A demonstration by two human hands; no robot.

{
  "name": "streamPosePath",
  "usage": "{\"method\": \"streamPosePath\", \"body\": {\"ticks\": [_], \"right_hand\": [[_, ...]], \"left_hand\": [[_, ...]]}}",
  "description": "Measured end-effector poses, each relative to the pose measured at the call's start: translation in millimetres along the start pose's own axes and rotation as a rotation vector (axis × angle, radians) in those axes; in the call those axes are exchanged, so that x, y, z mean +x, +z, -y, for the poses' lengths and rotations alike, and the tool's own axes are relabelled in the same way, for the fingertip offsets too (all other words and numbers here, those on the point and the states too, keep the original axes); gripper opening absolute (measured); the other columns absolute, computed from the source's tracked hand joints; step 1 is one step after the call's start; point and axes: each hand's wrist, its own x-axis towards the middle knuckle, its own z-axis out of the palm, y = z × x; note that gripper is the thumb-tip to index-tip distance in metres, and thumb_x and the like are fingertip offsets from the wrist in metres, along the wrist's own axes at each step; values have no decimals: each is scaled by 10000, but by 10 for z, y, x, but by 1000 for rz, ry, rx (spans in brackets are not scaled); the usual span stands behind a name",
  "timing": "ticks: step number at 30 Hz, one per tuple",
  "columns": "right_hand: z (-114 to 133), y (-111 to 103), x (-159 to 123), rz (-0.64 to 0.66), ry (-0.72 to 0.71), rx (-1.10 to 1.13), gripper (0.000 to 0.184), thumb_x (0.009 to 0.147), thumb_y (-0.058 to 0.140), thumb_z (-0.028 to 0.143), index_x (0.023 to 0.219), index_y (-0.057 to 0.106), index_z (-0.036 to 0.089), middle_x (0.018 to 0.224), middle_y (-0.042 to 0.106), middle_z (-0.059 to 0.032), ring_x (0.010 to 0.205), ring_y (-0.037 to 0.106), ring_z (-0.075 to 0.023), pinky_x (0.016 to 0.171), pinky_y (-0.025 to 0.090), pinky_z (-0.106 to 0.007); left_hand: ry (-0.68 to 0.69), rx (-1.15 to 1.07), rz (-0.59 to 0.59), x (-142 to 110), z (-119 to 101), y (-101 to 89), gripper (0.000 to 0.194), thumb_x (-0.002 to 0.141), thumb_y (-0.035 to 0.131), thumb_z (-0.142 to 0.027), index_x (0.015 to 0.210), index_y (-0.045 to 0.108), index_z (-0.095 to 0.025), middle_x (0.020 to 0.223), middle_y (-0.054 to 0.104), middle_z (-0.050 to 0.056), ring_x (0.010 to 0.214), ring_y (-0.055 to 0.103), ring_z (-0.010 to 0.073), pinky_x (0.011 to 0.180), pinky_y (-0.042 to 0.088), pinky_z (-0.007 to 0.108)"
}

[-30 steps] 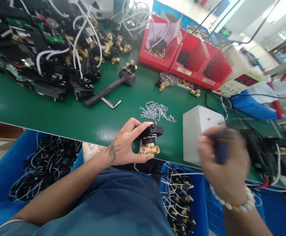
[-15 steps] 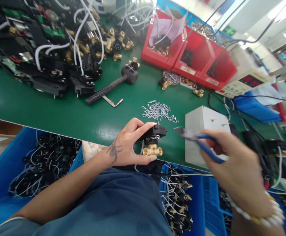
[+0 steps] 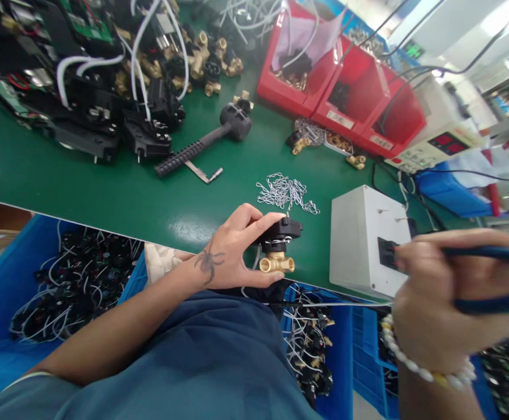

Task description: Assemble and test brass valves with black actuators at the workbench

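Valve assembly (image 3: pixel 277 263) gripped in left hand (image 3: pixel 241 251) near bench edge (image 3: pixel 62 219): slack grip risks drop. Right hand (image 3: pixel 433 291), grasping pliers (image 3: pixel 499 304), could knock box (image 3: pixel 353 245).

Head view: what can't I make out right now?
In the head view:
Blue-handled tool: cut off by the right edge, tip not visible.
Right hand: blurred.
Black-and-brass part: one side hidden by the left hand.
Red display: digits too small to read.

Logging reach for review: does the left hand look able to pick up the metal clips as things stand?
Probably not without letting go: the left hand grips the brass valve, though the metal clips lie close by on the green table.
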Motion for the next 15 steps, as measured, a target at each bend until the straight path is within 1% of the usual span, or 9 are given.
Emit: {"method": "streamPosePath", "body": {"ticks": [1, 3, 4, 5, 8, 9, 10, 13, 15], "right_hand": [[-10, 15, -17, 134, -61, 13, 118, 903, 560, 279, 1001, 625, 288, 849, 650, -43, 602, 559, -163, 520, 445, -327], [-28, 28, -39, 481, -136, -28, 84, 852, 591, 227, 913, 642, 250, 748, 647, -24, 568, 566, -151, 490, 430, -294], [-32, 23, -42, 548, -121, -70, 94, 842, 595, 212, 921, 643, 231, 753, 646, -22, 581, 578, -151, 509, 447, -290], [-29, 15, -44, 519, -82, -109, 122, 849, 593, 211, 965, 633, 215, 792, 649, -28, 615, 591, -157, 546, 470, -296], [-6, 13, -50, 98, 37, -123, 155, 914, 545, 238, 1065, 575, 216, 930, 625, -60, 696, 570, -166, 638, 495, -320], [-2, 23, -54, 55, 20, -94, 137, 914, 537, 220, 1048, 567, 222, 912, 615, -50, 672, 555, -157, 619, 483, -306], [-2, 34, -55, 113, -30, -62, 117, 899, 537, 191, 1005, 571, 226, 857, 607, -29, 623, 536, -142, 575, 459, -285], [-28, 22, -32, 541, -162, -68, 106, 829, 567, 146, 892, 602, 224, 708, 595, 8, 522, 514, -123, 489, 394, -257], [-37, -22, -5, 548, -107, -123, 120, 850, 571, 185, 958, 607, 222, 784, 616, -19, 596, 558, -152, 543, 430, -283]], "left_hand": [[-2, 1, 0, 0, 1, 0, 759, 738, 754, -432, 1400, 467, -195, 1074, 501, 68, 967, 523, 211, 836, 535, 363], [-8, 6, 0, -2, 2, 0, 761, 735, 752, -443, 1399, 466, -206, 1075, 504, 67, 973, 524, 217, 828, 536, 370], [-11, 8, -1, -2, 1, -1, 759, 734, 752, -446, 1397, 469, -209, 1073, 506, 66, 972, 524, 218, 826, 535, 372], [-15, 10, 0, -3, 0, -1, 753, 735, 752, -446, 1394, 472, -211, 1071, 507, 66, 969, 524, 218, 826, 533, 373], [-20, 14, 12, -4, -6, -3, 752, 742, 753, -437, 1400, 466, -215, 1067, 509, 64, 966, 522, 216, 834, 527, 375], [-16, 15, 13, -4, -7, -4, 756, 742, 753, -437, 1404, 462, -215, 1066, 508, 63, 965, 520, 215, 835, 525, 375], [-12, 15, 13, -4, -7, -6, 761, 741, 754, -437, 1406, 459, -214, 1063, 506, 62, 963, 519, 214, 834, 525, 372], [-13, 19, 14, -5, -7, -9, 773, 734, 756, -444, 1408, 458, -209, 1055, 499, 57, 958, 519, 212, 821, 528, 365], [-21, 18, 26, -2, -6, -9, 769, 738, 751, -440, 1410, 456, -211, 1061, 499, 61, 966, 521, 216, 821, 529, 365]]}}
